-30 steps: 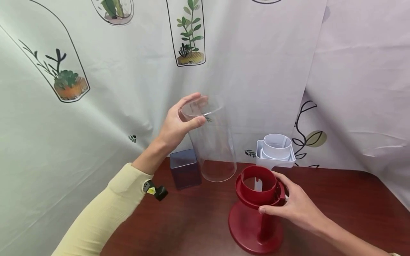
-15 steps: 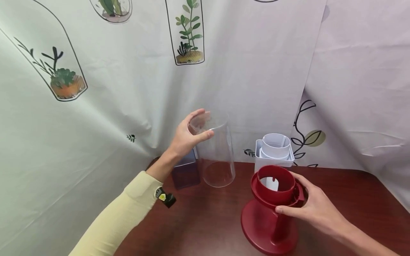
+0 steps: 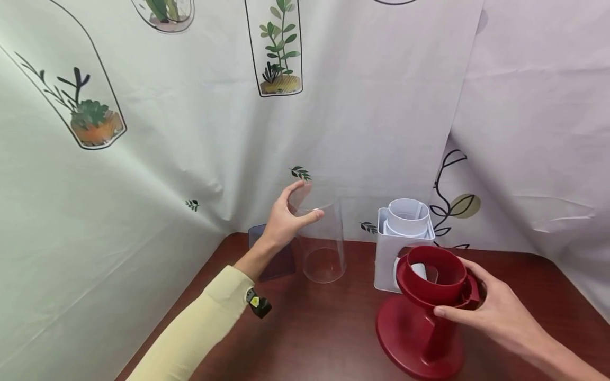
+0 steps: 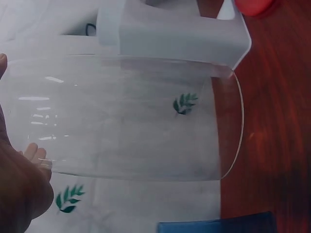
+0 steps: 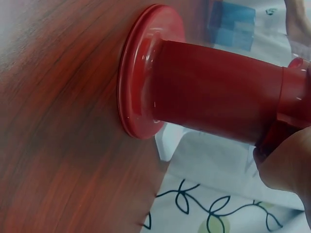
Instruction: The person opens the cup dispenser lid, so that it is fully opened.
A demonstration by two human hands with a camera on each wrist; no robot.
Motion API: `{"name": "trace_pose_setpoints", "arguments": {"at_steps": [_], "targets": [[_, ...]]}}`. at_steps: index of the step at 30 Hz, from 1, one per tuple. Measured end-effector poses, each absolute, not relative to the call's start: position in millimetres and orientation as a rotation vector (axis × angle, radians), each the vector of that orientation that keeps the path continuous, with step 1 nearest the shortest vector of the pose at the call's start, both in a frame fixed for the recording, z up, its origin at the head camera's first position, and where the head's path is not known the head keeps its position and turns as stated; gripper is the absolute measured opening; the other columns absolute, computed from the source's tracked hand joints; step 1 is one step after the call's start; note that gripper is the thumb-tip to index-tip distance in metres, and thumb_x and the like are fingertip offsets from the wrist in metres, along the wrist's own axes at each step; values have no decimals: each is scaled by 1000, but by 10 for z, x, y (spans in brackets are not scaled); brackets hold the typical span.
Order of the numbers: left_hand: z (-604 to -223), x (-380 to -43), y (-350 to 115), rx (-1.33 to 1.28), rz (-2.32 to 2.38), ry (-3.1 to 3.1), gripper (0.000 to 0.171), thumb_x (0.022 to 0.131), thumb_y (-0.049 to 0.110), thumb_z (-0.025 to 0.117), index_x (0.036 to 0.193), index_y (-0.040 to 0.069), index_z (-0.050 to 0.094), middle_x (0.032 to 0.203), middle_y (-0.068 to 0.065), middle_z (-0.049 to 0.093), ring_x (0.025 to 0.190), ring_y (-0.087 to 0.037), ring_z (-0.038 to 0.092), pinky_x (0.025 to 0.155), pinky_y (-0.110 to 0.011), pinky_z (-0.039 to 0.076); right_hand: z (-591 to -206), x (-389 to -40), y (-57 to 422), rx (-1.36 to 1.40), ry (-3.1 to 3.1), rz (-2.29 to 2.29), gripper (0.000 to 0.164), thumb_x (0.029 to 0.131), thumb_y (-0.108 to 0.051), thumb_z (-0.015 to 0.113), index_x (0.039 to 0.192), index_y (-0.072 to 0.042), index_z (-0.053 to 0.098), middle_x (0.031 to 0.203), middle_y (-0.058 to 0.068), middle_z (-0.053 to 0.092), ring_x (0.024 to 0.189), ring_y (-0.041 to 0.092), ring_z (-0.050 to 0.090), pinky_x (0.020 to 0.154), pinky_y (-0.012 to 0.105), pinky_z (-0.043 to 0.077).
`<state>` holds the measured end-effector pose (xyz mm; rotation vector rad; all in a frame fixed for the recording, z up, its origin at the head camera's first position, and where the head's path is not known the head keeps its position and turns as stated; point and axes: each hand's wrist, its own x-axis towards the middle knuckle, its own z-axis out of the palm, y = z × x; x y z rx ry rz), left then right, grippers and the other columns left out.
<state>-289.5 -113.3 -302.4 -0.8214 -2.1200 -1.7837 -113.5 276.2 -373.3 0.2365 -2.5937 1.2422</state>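
A tall clear cylinder (image 3: 325,241) stands upright near the back of the table, its walls see-through. My left hand (image 3: 282,221) grips it at the top rim, thumb in front and fingers round the far side; the left wrist view shows the cylinder (image 4: 136,119) lengthwise. Further right is a red stand (image 3: 421,341) with a round base, a column and a ring-shaped top. My right hand (image 3: 493,304) grips that ring from the right. In the right wrist view the red column (image 5: 214,90) leads down to the base, which is right at the tabletop.
Behind the red stand is a white holder (image 3: 385,259) with a round collar on top. A blue-tinted square box (image 3: 280,264) sits left of the cylinder, partly behind my left wrist. A plant-printed cloth (image 3: 371,121) hangs right behind the brown table (image 3: 305,328).
My left hand has come lower and slightly to the right with the clear cylinder. The red stand has moved right in my right hand, uncovering more of the white holder.
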Motion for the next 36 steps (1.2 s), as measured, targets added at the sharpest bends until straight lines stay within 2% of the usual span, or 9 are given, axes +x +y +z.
{"name": "trace_pose_setpoints", "arguments": {"at_steps": [10,17,19,21,24,27,30,34,36], "targets": [[-3318,-3014,-1103,-707,-1684,-2203,93,85,23,91,161,9,39,159,-4,53,149,-15,44,122,-47,36,-3781,-1067,3013,208,-2575,1200,91,82,-18,94,157,-6,43,133,19,64,93,-1,65,68,25,61],[-3485,-3068,-1072,-676,-1678,-2227,98,84,23,92,162,4,35,159,-7,53,150,-19,44,122,-49,36,-3808,-1011,3174,182,-2564,1202,88,84,-14,92,157,-5,43,117,-26,63,91,1,66,67,23,60],[-3520,-3086,-1063,-675,-1670,-2231,99,84,25,92,162,2,35,158,-7,53,149,-18,45,122,-49,37,-3807,-999,3222,164,-2575,1195,89,84,-15,91,157,-4,42,116,-27,62,90,0,66,66,23,60],[-3547,-3098,-1051,-662,-1669,-2236,99,83,25,93,161,3,36,157,-7,54,148,-17,47,121,-46,38,-3807,-992,3268,138,-2588,1171,89,85,-16,91,157,-2,41,118,-22,62,90,-4,63,65,23,60],[-3579,-3112,-1042,-654,-1681,-2231,99,82,24,93,161,2,36,157,-7,55,147,-16,47,121,-44,38,-3794,-993,3316,98,-2606,1143,91,85,-18,92,157,0,40,126,2,65,90,-8,59,64,24,60],[-3612,-3124,-1034,-643,-1675,-2239,101,82,24,93,161,1,35,156,-7,55,148,-17,46,122,-43,36,-3775,-1005,3363,40,-2638,1141,96,84,-23,92,158,3,36,134,27,58,91,-6,57,62,27,61],[-3648,-3132,-1025,-634,-1662,-2252,102,82,25,93,161,0,35,157,-8,55,149,-19,45,123,-45,34,-3767,-1019,3422,-1,-2655,1155,97,86,-25,90,159,4,33,137,32,54,90,-6,55,62,27,61],[-3680,-3148,-1019,-636,-1671,-2252,102,82,25,93,161,0,34,158,-11,53,150,-20,44,123,-46,33,-3809,-1025,3521,35,-2606,1176,89,88,-21,89,157,1,36,126,-2,67,89,-6,59,65,21,59],[-3690,-3154,-1023,-639,-1679,-2247,101,82,24,93,161,0,34,159,-13,52,150,-19,44,123,-45,33,-3844,-1029,3567,59,-2581,1175,85,89,-19,88,156,-1,38,116,-23,64,90,-5,62,67,17,57]]}}
